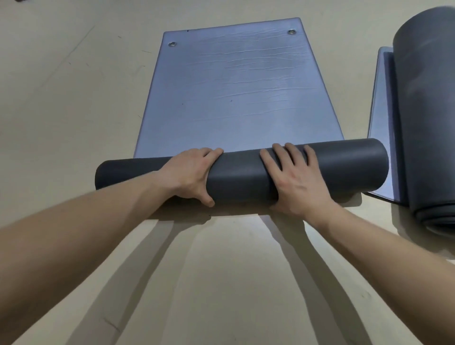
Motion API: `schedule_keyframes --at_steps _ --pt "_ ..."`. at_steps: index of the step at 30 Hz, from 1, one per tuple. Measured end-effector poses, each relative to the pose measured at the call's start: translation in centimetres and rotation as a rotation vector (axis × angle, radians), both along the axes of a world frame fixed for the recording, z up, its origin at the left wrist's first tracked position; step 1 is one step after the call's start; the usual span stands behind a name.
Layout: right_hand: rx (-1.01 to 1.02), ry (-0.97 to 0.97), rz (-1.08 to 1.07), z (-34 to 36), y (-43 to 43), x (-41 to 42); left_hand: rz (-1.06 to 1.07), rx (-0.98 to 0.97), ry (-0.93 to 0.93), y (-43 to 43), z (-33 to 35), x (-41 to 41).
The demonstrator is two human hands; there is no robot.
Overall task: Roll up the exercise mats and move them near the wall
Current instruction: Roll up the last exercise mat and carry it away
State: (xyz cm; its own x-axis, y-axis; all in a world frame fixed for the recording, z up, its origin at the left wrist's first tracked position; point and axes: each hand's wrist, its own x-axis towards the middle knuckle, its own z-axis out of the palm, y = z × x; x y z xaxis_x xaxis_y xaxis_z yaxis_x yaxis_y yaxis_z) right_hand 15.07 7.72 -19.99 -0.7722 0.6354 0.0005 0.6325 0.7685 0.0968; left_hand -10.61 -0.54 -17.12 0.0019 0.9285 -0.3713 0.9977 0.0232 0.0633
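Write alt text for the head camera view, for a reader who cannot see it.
Two bare hands, left hand and right hand, press on the rolled end of a grey exercise mat, most of which still lies flat on a beige floor. A second mat, largely rolled, lies at the right edge.

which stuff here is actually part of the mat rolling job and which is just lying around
Part of the job:
- half-rolled mat, roll under both hands
- left hand and right hand, each gripping the roll
- second mat on the right, mostly rolled

Just lying about:
- small dark object at the top left edge, too cut off to identify
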Motion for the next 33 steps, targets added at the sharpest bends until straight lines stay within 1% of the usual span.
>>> schedule_keyframes --at_steps 1,3,5,6,9,11,14,15,16,18,19,20,21,22,23,25,26,27,28,29,31,32,33 --pt "0.022 0.004 0.0 -0.5 -0.2 0.0 -0.002 0.008 0.029 0.1 -0.2 0.1" --pt "0.016 -0.042 0.0 -0.2 0.7 -0.5 -0.016 0.116 0.159 -1.4 -1.6 0.7" --pt "-0.041 -0.1 0.013 1.0 2.4 -1.4 -0.016 0.22 0.28 -3.2 -3.0 1.1" --pt "-0.087 -0.122 0.018 1.8 3.2 -2.0 -0.011 0.237 0.298 -3.3 -3.2 0.9" --pt "-0.259 -0.195 0.004 4.2 4.8 -3.6 0.007 0.195 0.233 -1.5 -2.1 -0.2" --pt "-0.368 -0.242 -0.011 5.4 5.3 -4.0 -0.007 0.13 0.177 -0.5 -1.0 -0.6" --pt "-0.524 -0.292 -0.012 5.9 4.1 -3.0 -0.047 -0.004 0.092 -1.3 -0.3 -0.6" --pt "-0.518 -0.283 -0.026 5.4 3.1 -2.2 -0.063 -0.045 0.078 -1.8 -0.4 -0.5" --pt "-0.447 -0.235 -0.039 4.5 1.9 -1.1 -0.076 -0.08 0.061 -2.0 -0.3 -0.4" --pt "-0.186 -0.103 -0.019 2.4 -1.0 0.7 -0.078 -0.156 0.017 -1.4 0.1 -0.8" --pt "-0.092 -0.053 -0.009 1.5 -1.8 1.3 -0.068 -0.196 -0.006 -0.6 0.5 -1.2" --pt "-0.048 -0.027 -0.001 1.0 -1.8 1.4 -0.046 -0.236 -0.033 0.0 0.8 -1.5" --pt "-0.062 -0.045 0.008 1.3 -1.5 1.2 -0.021 -0.261 -0.051 0.4 0.9 -1.6" --pt "-0.099 -0.077 0.015 1.9 -0.7 0.7 -0.009 -0.243 -0.037 0.5 1.0 -1.3" --pt "-0.154 -0.107 0.014 2.7 0.2 0.2 -0.013 -0.161 0.018 0.1 0.7 -0.7" --pt "-0.309 -0.157 0.01 4.7 2.6 -1.1 -0.031 0.091 0.15 -1.4 -0.6 0.8" --pt "-0.393 -0.18 0.007 5.5 3.7 -1.7 -0.026 0.173 0.176 -1.8 -1.2 1.3" --pt "-0.448 -0.197 0.001 5.9 4.5 -2.1 -0.02 0.209 0.17 -1.8 -1.4 1.4" --pt "-0.456 -0.192 -0.001 5.7 4.9 -2.3 -0.013 0.204 0.146 -1.3 -1.2 1.1" --pt "-0.419 -0.161 -0.007 5.5 4.7 -2.3 -0.007 0.179 0.113 -0.5 -0.7 0.7" --pt "-0.211 -0.066 -0.019 3.9 2.9 -1.5 -0.006 0.122 0.073 0.5 0.3 0.1" --pt "-0.101 -0.043 -0.019 2.7 1.7 -0.9 -0.014 0.119 0.081 0.6 0.5 0.1" --pt "-0.031 -0.037 -0.009 1.9 0.9 -0.5 -0.022 0.127 0.096 0.5 0.4 0.3"
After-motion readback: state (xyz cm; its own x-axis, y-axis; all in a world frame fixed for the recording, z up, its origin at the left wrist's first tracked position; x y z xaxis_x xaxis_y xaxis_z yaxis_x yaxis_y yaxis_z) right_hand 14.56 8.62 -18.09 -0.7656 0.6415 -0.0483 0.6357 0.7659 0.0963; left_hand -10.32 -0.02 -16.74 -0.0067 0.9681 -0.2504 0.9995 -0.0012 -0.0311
